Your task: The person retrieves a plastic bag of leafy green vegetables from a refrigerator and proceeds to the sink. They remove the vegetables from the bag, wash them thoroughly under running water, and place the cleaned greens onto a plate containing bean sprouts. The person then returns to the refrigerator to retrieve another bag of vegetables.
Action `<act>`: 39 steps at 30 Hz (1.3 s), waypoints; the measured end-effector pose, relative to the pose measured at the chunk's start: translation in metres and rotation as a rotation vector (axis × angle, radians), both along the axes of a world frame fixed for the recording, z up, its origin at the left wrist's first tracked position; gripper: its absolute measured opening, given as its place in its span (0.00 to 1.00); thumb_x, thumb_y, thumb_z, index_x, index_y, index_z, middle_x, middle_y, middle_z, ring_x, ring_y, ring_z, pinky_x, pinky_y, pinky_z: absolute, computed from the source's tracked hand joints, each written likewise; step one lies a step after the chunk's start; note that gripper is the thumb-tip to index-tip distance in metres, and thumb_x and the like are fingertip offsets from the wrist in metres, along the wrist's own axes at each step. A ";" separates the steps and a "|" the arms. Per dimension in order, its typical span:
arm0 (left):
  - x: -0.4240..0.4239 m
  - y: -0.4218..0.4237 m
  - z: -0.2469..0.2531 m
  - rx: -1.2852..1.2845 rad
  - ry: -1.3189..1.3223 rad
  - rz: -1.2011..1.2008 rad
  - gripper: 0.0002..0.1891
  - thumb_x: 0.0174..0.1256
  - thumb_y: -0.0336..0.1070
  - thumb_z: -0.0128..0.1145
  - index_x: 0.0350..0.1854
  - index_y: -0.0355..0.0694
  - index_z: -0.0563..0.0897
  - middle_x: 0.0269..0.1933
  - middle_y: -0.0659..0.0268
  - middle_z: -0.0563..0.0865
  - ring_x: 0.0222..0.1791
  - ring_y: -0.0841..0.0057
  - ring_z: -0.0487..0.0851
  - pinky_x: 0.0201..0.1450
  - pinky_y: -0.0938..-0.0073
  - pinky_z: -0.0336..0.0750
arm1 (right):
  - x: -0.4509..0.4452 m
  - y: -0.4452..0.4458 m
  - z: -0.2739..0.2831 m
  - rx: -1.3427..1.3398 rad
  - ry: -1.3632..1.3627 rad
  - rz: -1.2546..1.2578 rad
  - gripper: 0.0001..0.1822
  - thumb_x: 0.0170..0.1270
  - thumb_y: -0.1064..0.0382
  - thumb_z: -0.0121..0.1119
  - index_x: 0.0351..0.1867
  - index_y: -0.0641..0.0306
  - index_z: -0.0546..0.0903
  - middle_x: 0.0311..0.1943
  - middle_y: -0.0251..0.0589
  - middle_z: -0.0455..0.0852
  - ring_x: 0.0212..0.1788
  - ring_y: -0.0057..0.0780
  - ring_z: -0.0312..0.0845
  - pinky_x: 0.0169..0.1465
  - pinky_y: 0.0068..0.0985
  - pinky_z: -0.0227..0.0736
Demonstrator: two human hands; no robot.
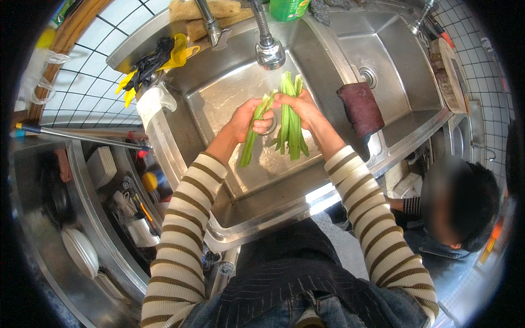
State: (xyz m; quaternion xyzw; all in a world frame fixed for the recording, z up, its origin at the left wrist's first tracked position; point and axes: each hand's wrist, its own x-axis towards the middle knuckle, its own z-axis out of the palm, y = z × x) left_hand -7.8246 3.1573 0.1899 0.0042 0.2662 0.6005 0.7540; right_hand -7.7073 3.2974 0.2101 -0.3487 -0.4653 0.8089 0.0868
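Both hands are raised over the large steel sink basin (254,180), close together below the chrome faucet head (270,55). My left hand (252,116) is closed around a few green vegetable stalks (247,149), which hang down towards the lower left. In my right hand (301,107) is a larger bunch of green stalks (294,135), with cut ends pointing up and the other ends hanging down. The fingertips of my right hand meet the top of the stalks in my left hand. Part of the basin drain shows behind them.
A dark red cloth (361,108) lies over the divider beside the second basin (389,74). Black and yellow gloves (154,61) and a white cloth (156,102) rest at the left rim. A green container (287,9) stands behind. Another person (459,205) is at the right.
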 end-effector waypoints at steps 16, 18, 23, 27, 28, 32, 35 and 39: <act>0.024 0.010 -0.001 -0.295 0.663 0.124 0.10 0.65 0.38 0.43 0.39 0.37 0.74 0.31 0.60 0.80 0.20 0.74 0.78 0.23 0.73 0.77 | -0.003 -0.014 -0.014 0.212 -0.086 -0.046 0.08 0.51 0.70 0.60 0.34 0.69 0.80 0.28 0.39 0.83 0.28 0.24 0.77 0.31 0.23 0.72; 0.025 0.013 -0.003 -0.315 0.656 0.151 0.11 0.65 0.38 0.43 0.40 0.36 0.74 0.31 0.59 0.80 0.20 0.73 0.78 0.23 0.73 0.78 | -0.001 -0.013 -0.017 0.159 -0.083 -0.044 0.09 0.51 0.69 0.60 0.35 0.69 0.80 0.28 0.39 0.83 0.28 0.25 0.77 0.32 0.24 0.72; 0.026 0.023 0.001 -0.408 0.573 0.175 0.13 0.66 0.39 0.43 0.40 0.34 0.74 0.33 0.56 0.81 0.21 0.71 0.80 0.23 0.71 0.79 | 0.005 -0.008 -0.019 0.145 -0.104 -0.092 0.11 0.50 0.68 0.60 0.36 0.69 0.81 0.30 0.40 0.83 0.30 0.26 0.77 0.35 0.25 0.72; 0.028 0.024 0.006 -0.373 0.575 0.190 0.12 0.65 0.38 0.47 0.39 0.33 0.75 0.35 0.55 0.81 0.27 0.68 0.83 0.29 0.70 0.82 | 0.012 0.000 -0.024 0.133 -0.134 -0.078 0.13 0.50 0.67 0.61 0.38 0.70 0.80 0.31 0.41 0.83 0.32 0.27 0.77 0.36 0.26 0.72; 0.029 0.023 0.007 -0.353 0.564 0.195 0.12 0.64 0.38 0.48 0.39 0.32 0.75 0.36 0.54 0.81 0.28 0.67 0.84 0.31 0.69 0.82 | 0.013 0.002 -0.025 0.128 -0.151 -0.070 0.13 0.50 0.66 0.61 0.38 0.70 0.80 0.32 0.41 0.83 0.33 0.27 0.77 0.36 0.27 0.72; 0.027 0.022 0.005 -0.256 0.565 0.186 0.11 0.64 0.36 0.50 0.39 0.31 0.75 0.37 0.53 0.81 0.33 0.64 0.84 0.36 0.67 0.83 | 0.016 0.007 -0.026 0.135 -0.150 -0.073 0.15 0.50 0.66 0.62 0.39 0.70 0.80 0.32 0.41 0.83 0.33 0.28 0.77 0.37 0.27 0.72; 0.025 0.021 0.000 -0.252 0.530 0.211 0.11 0.64 0.35 0.49 0.39 0.30 0.75 0.38 0.52 0.81 0.35 0.63 0.85 0.37 0.66 0.83 | 0.016 0.008 -0.032 0.143 -0.136 -0.081 0.14 0.51 0.66 0.62 0.39 0.70 0.81 0.32 0.40 0.83 0.33 0.27 0.78 0.37 0.27 0.72; 0.028 0.023 -0.001 -0.318 0.583 0.208 0.11 0.63 0.34 0.48 0.38 0.30 0.75 0.38 0.52 0.81 0.33 0.63 0.85 0.35 0.66 0.83 | 0.011 0.001 -0.025 0.162 -0.128 -0.068 0.11 0.51 0.67 0.62 0.36 0.68 0.81 0.31 0.39 0.83 0.31 0.25 0.77 0.33 0.25 0.72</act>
